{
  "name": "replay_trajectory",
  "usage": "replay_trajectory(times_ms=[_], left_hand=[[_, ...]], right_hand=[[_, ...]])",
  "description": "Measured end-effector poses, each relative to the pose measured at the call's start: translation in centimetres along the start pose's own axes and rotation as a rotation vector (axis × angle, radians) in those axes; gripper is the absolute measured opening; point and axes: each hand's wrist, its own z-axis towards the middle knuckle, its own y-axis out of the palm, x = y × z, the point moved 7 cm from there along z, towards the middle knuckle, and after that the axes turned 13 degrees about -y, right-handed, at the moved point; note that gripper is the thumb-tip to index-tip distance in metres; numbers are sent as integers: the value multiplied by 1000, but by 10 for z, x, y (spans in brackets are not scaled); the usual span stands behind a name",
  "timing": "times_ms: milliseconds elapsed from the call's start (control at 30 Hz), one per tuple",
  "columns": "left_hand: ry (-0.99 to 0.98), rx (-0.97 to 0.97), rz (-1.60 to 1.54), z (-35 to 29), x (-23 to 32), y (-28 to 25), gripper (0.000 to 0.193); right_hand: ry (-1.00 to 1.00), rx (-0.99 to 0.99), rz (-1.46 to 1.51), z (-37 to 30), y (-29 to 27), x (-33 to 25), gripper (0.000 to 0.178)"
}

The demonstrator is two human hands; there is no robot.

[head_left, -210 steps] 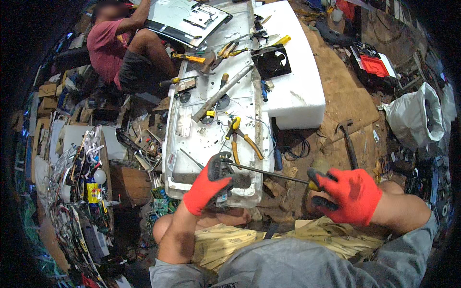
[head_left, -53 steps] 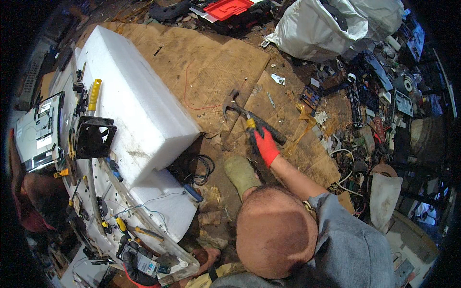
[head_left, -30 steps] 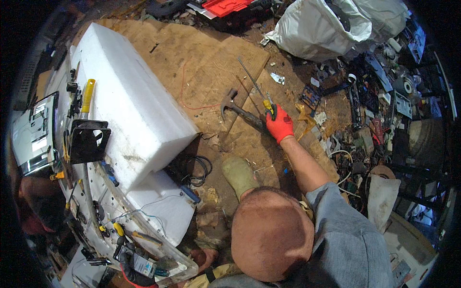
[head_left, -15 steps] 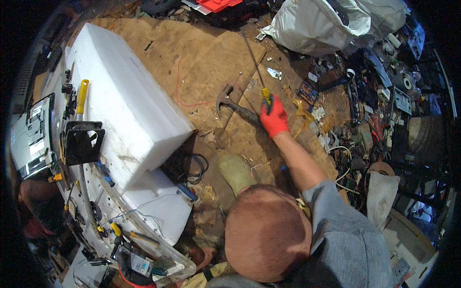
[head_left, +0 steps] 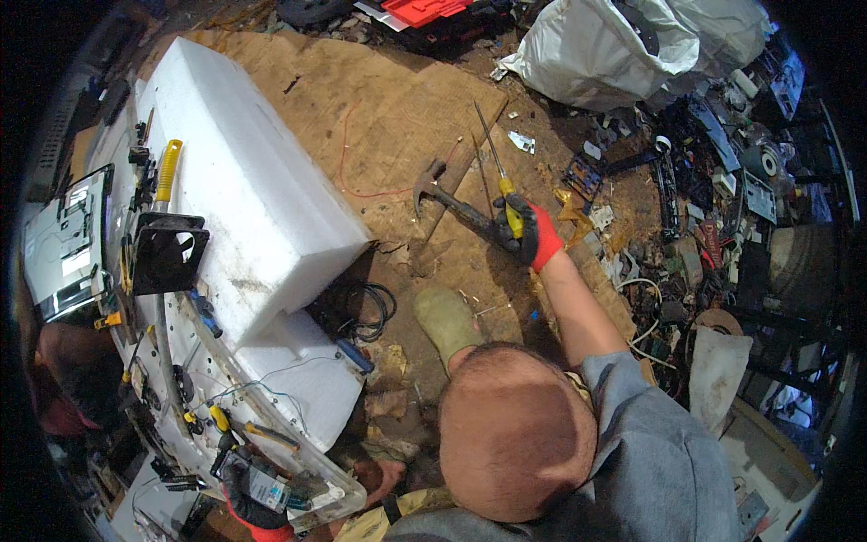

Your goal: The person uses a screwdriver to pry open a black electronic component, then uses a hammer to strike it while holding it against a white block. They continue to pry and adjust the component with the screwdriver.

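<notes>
My right hand (head_left: pixel 533 233), in a red and black glove, grips a long screwdriver (head_left: pixel 512 210) by its yellow and black handle. Its thin shaft points away and slightly left over the brown board (head_left: pixel 397 108). A claw hammer (head_left: pixel 456 206) lies on the board, its head to the left; the handle end runs up beside my right hand, and I cannot tell whether they touch. At the lower left, my gloved left hand (head_left: pixel 246 499) is closed around a flat silver device with a pale label (head_left: pixel 268 489), at the near end of a white panel.
A big white foam block (head_left: pixel 262 181) stands at the left, with a black fan (head_left: pixel 169 255) and a yellow-handled tool (head_left: pixel 168 172) beside it. Black cable (head_left: pixel 375 312) lies coiled near my boot (head_left: pixel 445 321). White sacks (head_left: pixel 601 54) and scrap parts line the right.
My right hand has turned and lifted the screwdriver, whose shaft now stands apart from its shadow. The hammer stays on the board. My left hand still holds the device.
</notes>
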Motion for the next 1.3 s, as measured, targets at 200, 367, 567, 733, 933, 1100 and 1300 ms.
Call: replay_trajectory(times_ms=[200, 367, 567, 733, 933, 1100, 1300], left_hand=[[-22, 86, 15, -4, -6, -10, 51], [-15, 157, 38, -10, -10, -25, 52], [-30, 61, -31, -9, -9, -10, 53], [-61, 186, -31, -14, -13, -27, 52], [3, 176, 42, -10, -10, -32, 40], [16, 207, 2, -7, -9, -12, 39], [-39, 212, -154, -7, -11, -24, 48]], right_hand=[[348, -107, 721, -43, 26, 11, 38], [330, -94, 711, -50, 26, 14, 43], [317, -103, 700, -56, 24, 14, 41], [321, -292, 813, -69, 42, 5, 43], [207, -301, -114, -64, 29, 37, 47], [-64, -237, -467, -62, 32, 64, 59], [-285, -83, -626, -64, 39, 34, 55]])
